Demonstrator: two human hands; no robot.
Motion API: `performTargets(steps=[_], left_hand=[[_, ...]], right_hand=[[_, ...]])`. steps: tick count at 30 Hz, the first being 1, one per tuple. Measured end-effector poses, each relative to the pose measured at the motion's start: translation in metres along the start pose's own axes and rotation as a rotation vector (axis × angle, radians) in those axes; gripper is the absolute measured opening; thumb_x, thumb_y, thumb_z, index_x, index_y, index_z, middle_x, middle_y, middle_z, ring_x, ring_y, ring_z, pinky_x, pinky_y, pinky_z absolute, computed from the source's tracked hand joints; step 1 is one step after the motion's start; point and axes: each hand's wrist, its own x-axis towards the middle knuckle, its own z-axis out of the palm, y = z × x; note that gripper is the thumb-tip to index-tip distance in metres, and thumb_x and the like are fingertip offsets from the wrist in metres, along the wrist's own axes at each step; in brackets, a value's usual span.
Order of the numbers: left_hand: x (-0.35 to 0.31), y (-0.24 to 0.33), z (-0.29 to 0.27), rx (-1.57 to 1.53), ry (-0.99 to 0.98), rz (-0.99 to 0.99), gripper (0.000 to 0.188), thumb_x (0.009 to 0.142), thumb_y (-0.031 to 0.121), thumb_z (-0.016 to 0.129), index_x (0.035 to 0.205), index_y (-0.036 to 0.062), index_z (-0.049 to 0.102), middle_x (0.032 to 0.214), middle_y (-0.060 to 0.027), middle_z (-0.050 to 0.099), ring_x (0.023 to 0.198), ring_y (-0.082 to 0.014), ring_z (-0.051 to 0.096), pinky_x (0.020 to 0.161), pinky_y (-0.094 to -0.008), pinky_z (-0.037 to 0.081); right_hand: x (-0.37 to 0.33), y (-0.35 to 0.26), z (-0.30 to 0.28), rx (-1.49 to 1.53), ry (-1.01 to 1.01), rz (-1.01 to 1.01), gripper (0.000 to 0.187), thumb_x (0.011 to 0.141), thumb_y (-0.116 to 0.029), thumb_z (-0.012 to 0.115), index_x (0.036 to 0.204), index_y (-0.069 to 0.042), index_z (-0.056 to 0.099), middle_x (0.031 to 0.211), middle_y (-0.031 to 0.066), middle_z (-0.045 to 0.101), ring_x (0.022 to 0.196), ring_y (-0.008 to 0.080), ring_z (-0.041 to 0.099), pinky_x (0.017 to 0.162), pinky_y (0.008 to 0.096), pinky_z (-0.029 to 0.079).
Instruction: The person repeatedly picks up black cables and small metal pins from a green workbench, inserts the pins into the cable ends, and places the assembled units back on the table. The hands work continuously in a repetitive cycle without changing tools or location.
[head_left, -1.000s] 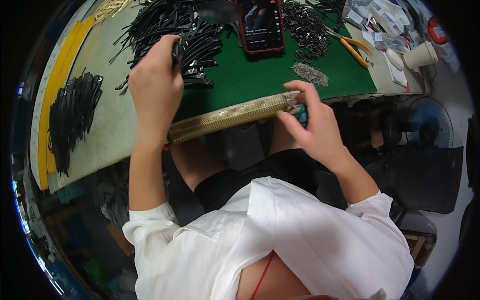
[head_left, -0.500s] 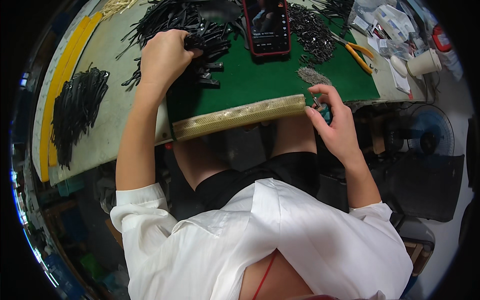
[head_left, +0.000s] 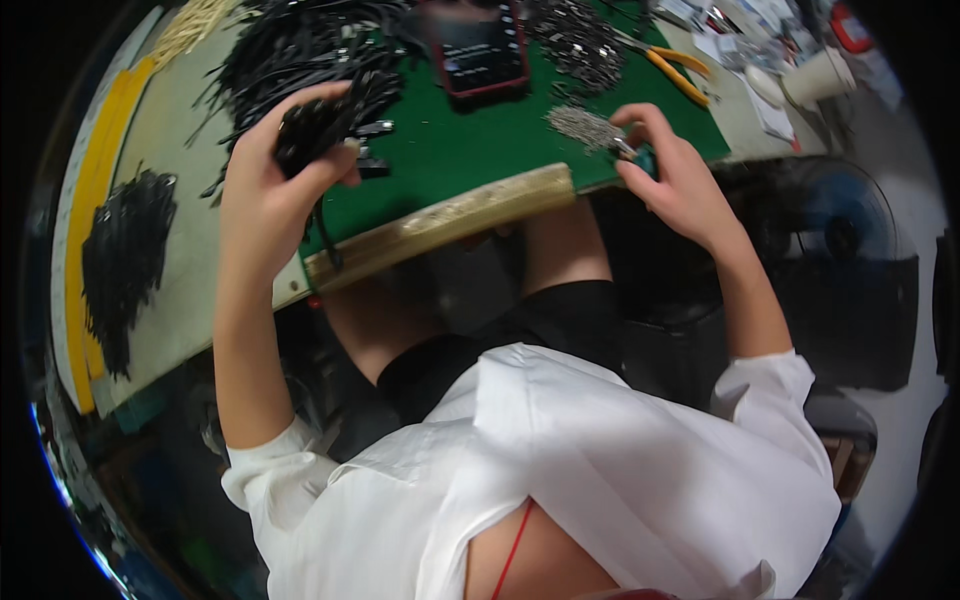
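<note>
My left hand (head_left: 262,190) is closed around a bunch of black strips (head_left: 308,132), raised over the near left part of the green mat (head_left: 440,160). One strip dangles toward the gold mesh-like band (head_left: 450,218) along the mat's front edge. Behind that hand spreads a big heap of black strips (head_left: 290,50). On the right, my right hand (head_left: 680,185) pinches a small tool with a teal handle and metal tip (head_left: 641,158); its exact kind is hard to make out. That hand is beside a little pile of tiny silvery pieces (head_left: 583,127).
A red-cased phone (head_left: 478,50) stands at the back. Right of it are a heap of small dark parts (head_left: 575,50), orange-handled pliers (head_left: 675,72) and a white cup (head_left: 820,80). More black strips (head_left: 130,260) lie at left beside yellow bars (head_left: 100,190).
My left hand has drawn back toward me from the heap, with the bunch of strips in it. My right hand has come nearer the silvery pile. The whole view has shifted.
</note>
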Motion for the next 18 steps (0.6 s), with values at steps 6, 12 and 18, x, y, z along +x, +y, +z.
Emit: performTargets(steps=[6,12,18], left_hand=[[-0.023,-0.004,0.026,-0.237,-0.021,0.014,0.036,0.081,-0.008,0.063,0.117,-0.0027,0.065,0.08,-0.0018,0.062,0.069,-0.0085,0.059,0.066,-0.0226,0.048],[-0.021,-0.006,0.034,-0.153,0.022,0.089,0.03,0.081,-0.008,0.062,0.111,-0.0025,0.064,0.081,-0.0015,0.063,0.071,-0.0074,0.06,0.067,-0.0217,0.048],[-0.021,-0.004,0.033,-0.136,0.047,0.089,0.029,0.08,-0.008,0.059,0.108,-0.002,0.062,0.082,-0.002,0.064,0.072,-0.0072,0.062,0.07,-0.0218,0.049]], right_hand=[[0.009,0.001,-0.005,-0.302,-0.158,-0.243,0.029,0.083,-0.009,0.063,0.112,-0.008,0.057,0.1,0.0098,0.059,0.092,0.0286,0.061,0.082,0.039,0.049],[0.008,-0.001,-0.007,-0.395,-0.178,-0.197,0.029,0.083,-0.009,0.064,0.111,-0.008,0.057,0.102,0.0112,0.06,0.093,0.0319,0.063,0.08,0.0413,0.05],[0.011,0.002,-0.005,-0.395,-0.155,-0.267,0.028,0.083,-0.01,0.06,0.111,-0.01,0.059,0.097,0.0152,0.062,0.085,0.0365,0.064,0.075,0.045,0.051]])
